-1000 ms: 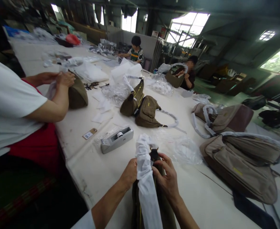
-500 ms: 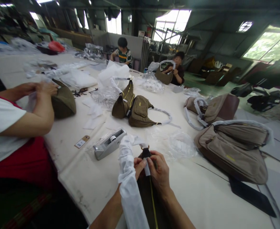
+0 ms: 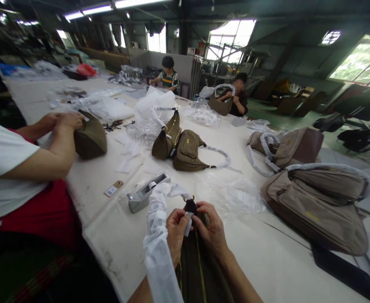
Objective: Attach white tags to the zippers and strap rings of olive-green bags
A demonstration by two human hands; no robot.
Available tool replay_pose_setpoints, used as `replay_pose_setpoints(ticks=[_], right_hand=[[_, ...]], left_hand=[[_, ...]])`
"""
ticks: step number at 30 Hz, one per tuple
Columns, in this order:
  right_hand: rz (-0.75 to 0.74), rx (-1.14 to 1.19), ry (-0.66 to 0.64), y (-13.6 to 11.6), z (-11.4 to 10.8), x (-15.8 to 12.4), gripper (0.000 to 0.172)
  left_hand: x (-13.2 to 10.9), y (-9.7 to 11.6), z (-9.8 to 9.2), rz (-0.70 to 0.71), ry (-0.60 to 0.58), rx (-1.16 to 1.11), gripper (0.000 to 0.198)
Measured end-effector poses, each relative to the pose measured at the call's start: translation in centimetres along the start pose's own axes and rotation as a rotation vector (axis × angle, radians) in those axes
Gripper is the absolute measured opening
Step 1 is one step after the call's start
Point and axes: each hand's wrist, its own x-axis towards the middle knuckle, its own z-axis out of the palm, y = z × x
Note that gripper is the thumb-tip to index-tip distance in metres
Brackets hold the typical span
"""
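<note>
An olive bag (image 3: 200,273) with a yellow zip line stands upright at the table's near edge between my arms. My left hand (image 3: 176,229) and my right hand (image 3: 211,229) both pinch its top end, just under a dark tab and a brass ring (image 3: 189,201). A small white strip (image 3: 188,223) sits between my fingertips. The bag's strap, wrapped in white foam sheet (image 3: 156,235), arcs from the ring down past my left wrist.
A grey tape dispenser (image 3: 143,193) and a paper tag (image 3: 113,189) lie left of my hands. Crumpled clear plastic (image 3: 235,194) lies to the right. Olive bags (image 3: 178,145) sit mid-table, larger taupe bags (image 3: 317,202) at right. A person in white (image 3: 20,164) handles a bag on the left; two people sit far off.
My hands have drawn together at the bag's top and now pinch the small white strip. The wrapped strap has swung from between my hands to the left of my left wrist.
</note>
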Motion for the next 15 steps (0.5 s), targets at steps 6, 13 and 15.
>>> replay_pose_setpoints(ticks=[6,13,15], right_hand=[[-0.330,-0.285,-0.348,-0.8,-1.8,3.4,0.037],[-0.190,-0.206,-0.646,-0.9,-2.2,6.8,0.027],[-0.173,-0.161,-0.654,-1.0,-2.4,6.9,0.027]], left_hand=[[0.3,0.9,-0.3,0.141,-0.025,0.114,0.018],[0.6,0.8,-0.9,0.227,-0.038,0.252,0.011],[0.9,0.0,-1.1,0.236,-0.030,0.255,0.012]])
